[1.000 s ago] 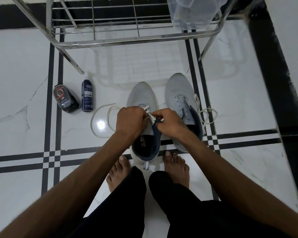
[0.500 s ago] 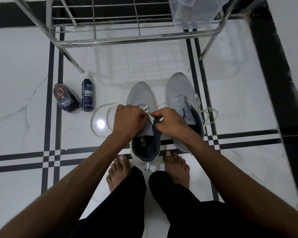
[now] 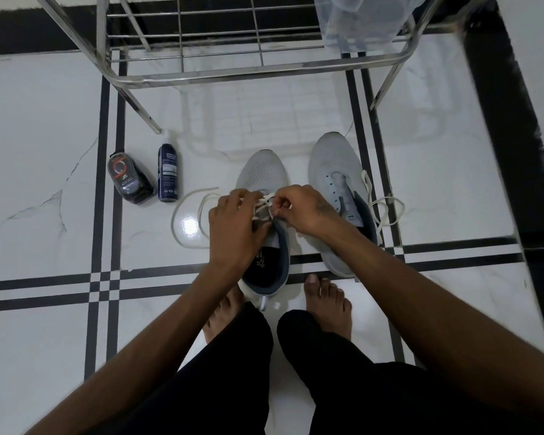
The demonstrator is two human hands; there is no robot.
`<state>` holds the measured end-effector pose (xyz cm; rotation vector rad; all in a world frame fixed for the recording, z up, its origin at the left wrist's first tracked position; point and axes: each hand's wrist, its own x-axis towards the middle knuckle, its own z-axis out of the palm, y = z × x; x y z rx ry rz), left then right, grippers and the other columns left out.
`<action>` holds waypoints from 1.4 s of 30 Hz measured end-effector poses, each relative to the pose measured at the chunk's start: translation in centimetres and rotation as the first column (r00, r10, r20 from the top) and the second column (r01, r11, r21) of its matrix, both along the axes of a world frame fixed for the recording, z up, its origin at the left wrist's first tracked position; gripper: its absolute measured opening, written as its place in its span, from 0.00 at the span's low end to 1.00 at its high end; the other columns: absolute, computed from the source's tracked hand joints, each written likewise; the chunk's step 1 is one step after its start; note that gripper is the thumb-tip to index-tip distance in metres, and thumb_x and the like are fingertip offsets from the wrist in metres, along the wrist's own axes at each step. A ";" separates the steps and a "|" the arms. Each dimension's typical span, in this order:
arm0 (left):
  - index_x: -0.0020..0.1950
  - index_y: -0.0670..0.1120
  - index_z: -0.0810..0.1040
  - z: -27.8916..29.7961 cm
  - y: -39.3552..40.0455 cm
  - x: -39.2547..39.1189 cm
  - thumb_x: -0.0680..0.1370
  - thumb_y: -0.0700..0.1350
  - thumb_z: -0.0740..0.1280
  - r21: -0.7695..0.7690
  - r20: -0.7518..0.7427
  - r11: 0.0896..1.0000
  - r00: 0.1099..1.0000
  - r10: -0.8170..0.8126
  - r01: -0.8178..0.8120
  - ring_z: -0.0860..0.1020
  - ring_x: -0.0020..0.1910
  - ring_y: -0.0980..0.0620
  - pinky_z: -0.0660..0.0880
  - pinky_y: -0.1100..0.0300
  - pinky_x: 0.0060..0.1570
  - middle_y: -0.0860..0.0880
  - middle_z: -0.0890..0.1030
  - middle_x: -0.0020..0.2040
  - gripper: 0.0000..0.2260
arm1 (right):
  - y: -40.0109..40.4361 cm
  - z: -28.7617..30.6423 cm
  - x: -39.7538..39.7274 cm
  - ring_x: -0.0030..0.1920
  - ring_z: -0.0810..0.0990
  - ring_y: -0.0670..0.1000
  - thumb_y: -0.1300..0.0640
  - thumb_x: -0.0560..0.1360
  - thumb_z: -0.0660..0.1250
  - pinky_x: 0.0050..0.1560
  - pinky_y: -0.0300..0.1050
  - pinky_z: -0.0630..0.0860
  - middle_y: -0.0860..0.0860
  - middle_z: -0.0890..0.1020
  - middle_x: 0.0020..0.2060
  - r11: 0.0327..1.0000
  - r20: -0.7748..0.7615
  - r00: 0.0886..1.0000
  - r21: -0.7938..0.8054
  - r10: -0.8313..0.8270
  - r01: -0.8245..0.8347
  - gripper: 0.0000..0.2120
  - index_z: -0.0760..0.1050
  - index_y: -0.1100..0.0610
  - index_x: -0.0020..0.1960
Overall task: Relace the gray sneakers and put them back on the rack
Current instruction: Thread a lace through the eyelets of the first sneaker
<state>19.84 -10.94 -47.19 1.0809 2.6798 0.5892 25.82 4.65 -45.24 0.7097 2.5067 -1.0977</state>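
Note:
Two gray sneakers stand side by side on the white floor, toes pointing away from me. Over the eyelets of the left sneaker point(image 3: 261, 174) my left hand point(image 3: 233, 227) rests on the tongue and pinches its white lace point(image 3: 266, 202). My right hand point(image 3: 302, 208) pinches the same lace's other end just right of the eyelets. A long loop of that lace point(image 3: 186, 215) trails on the floor to the left. The right sneaker point(image 3: 330, 158) has bare eyelets, and a loose white lace point(image 3: 383, 208) lies against its right side. The metal rack point(image 3: 252, 73) stands just beyond the shoes.
A dark spray can point(image 3: 167, 172) and a black bottle with a red ring point(image 3: 129, 180) lie on the floor left of the shoes. A clear plastic bag point(image 3: 365, 17) sits on the rack's right end. My bare feet point(image 3: 327, 302) are right behind the shoes.
Both hands have shifted slightly forward along the left sneaker's eyelets while working the lace. The shoes have stayed in place.

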 end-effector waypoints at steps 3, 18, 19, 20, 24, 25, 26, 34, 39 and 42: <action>0.70 0.48 0.69 0.0 -1.6 0.7 0.73 0.47 0.73 0.028 0.110 0.993 0.988 0.111 -0.115 0.71 0.60 0.43 0.73 0.49 0.54 0.44 0.71 0.64 0.27 | 0.2 0.8 0.0 0.42 0.81 0.52 0.59 0.75 0.66 0.49 0.51 0.80 0.49 0.83 0.41 0.994 0.014 0.999 0.109 0.028 -0.030 0.05 0.80 0.54 0.44; 0.47 0.48 0.67 -0.1 -2.8 1.0 0.78 0.51 0.68 0.037 0.218 0.972 0.951 0.218 -0.231 0.74 0.35 0.50 0.65 0.57 0.34 0.51 0.77 0.39 0.11 | 0.6 1.8 1.2 0.63 0.72 0.56 0.57 0.75 0.64 0.67 0.55 0.66 0.55 0.78 0.59 0.856 0.098 0.974 0.465 0.203 -0.225 0.15 0.74 0.56 0.61; 0.46 0.48 0.67 -0.2 -2.8 0.9 0.78 0.51 0.68 0.040 0.209 0.974 0.956 0.208 -0.221 0.73 0.35 0.50 0.66 0.57 0.34 0.51 0.76 0.39 0.11 | -0.8 1.1 0.5 0.63 0.73 0.56 0.56 0.76 0.64 0.69 0.55 0.63 0.54 0.79 0.57 0.844 0.118 0.953 0.442 0.280 -0.303 0.11 0.75 0.54 0.58; 0.46 0.48 0.67 -0.2 -2.9 0.8 0.78 0.51 0.67 0.044 0.204 0.976 0.958 0.202 -0.215 0.73 0.35 0.50 0.66 0.57 0.34 0.51 0.76 0.39 0.11 | -1.5 0.3 0.0 0.61 0.75 0.56 0.57 0.77 0.63 0.69 0.54 0.62 0.53 0.80 0.54 0.821 0.117 0.936 0.453 0.332 -0.348 0.07 0.76 0.53 0.55; 0.46 0.48 0.67 0.0 -3.2 0.7 0.78 0.49 0.67 0.063 0.232 0.964 0.943 0.237 -0.258 0.74 0.36 0.49 0.62 0.63 0.32 0.51 0.77 0.39 0.09 | -0.2 1.4 0.3 0.42 0.79 0.54 0.58 0.79 0.64 0.53 0.48 0.66 0.50 0.83 0.40 0.774 0.096 0.934 0.534 0.345 -0.341 0.09 0.75 0.53 0.40; 0.46 0.47 0.68 0.1 -3.2 0.6 0.78 0.48 0.67 0.063 0.248 0.959 0.935 0.254 -0.277 0.74 0.36 0.49 0.62 0.65 0.32 0.51 0.78 0.40 0.09 | 0.9 2.2 0.8 0.39 0.77 0.53 0.59 0.78 0.64 0.53 0.48 0.66 0.50 0.81 0.39 0.740 0.145 0.935 0.577 0.325 -0.347 0.11 0.72 0.53 0.37; 0.46 0.47 0.68 0.1 -3.2 0.6 0.78 0.47 0.67 0.058 0.261 0.955 0.928 0.265 -0.290 0.75 0.37 0.49 0.61 0.66 0.32 0.51 0.78 0.40 0.08 | 2.2 2.9 1.5 0.38 0.74 0.53 0.60 0.77 0.65 0.53 0.48 0.66 0.50 0.79 0.36 0.707 0.193 0.939 0.618 0.286 -0.343 0.13 0.68 0.53 0.34; 0.45 0.48 0.67 0.3 -2.8 0.8 0.78 0.48 0.67 0.038 0.246 0.971 0.944 0.221 -0.237 0.73 0.36 0.49 0.61 0.63 0.32 0.51 0.77 0.39 0.09 | 3.0 3.4 2.6 0.55 0.73 0.57 0.60 0.70 0.62 0.62 0.54 0.61 0.54 0.78 0.47 0.768 0.170 0.956 0.569 0.238 -0.292 0.11 0.74 0.57 0.51; 0.45 0.47 0.67 0.3 -2.9 0.3 0.77 0.46 0.67 0.034 0.259 0.970 0.939 0.226 -0.243 0.74 0.36 0.48 0.61 0.61 0.32 0.50 0.76 0.38 0.09 | -0.4 0.1 0.4 0.44 0.80 0.56 0.55 0.78 0.63 0.55 0.49 0.64 0.53 0.82 0.39 0.811 0.049 0.928 0.469 0.370 -0.349 0.04 0.75 0.54 0.46; 0.45 0.47 0.67 0.2 -3.2 0.2 0.77 0.46 0.67 0.032 0.265 0.961 0.929 0.258 -0.276 0.73 0.35 0.48 0.61 0.61 0.32 0.50 0.76 0.38 0.08 | 2.3 1.9 1.9 0.32 0.77 0.55 0.61 0.76 0.63 0.46 0.46 0.62 0.51 0.77 0.29 0.753 0.007 0.936 0.593 0.352 -0.287 0.10 0.72 0.54 0.36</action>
